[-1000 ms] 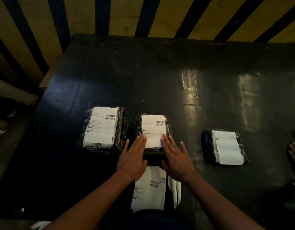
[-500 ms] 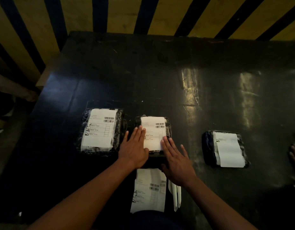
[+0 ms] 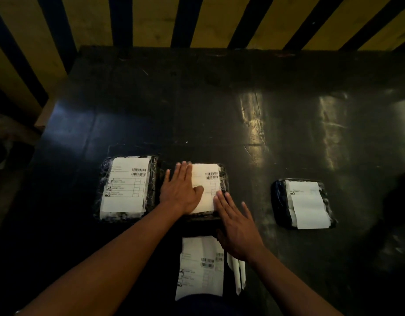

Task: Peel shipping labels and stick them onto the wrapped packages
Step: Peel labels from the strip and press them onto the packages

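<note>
Moved: left hand (image 3: pixel 182 189) has slid further up the label (image 3: pixel 208 187).
Left hand: flat, fingers straight, pressing the label on the middle package (image 3: pixel 223 185).
Right hand (image 3: pixel 236 226): flat, fingertips at the package's near right corner.
Label stack (image 3: pixel 200 267): below the hands, on the table (image 3: pixel 219 110).

The left hand (image 3: pixel 179 190) lies flat with straight fingers on the label (image 3: pixel 208 185) of the middle package (image 3: pixel 224 179); the right hand (image 3: pixel 236 226) rests flat at that package's near right corner. Left of it sits 1 labelled package (image 3: pixel 126 185), well right another (image 3: pixel 303 204), loose labels (image 3: pixel 200 270) just nearer
</note>
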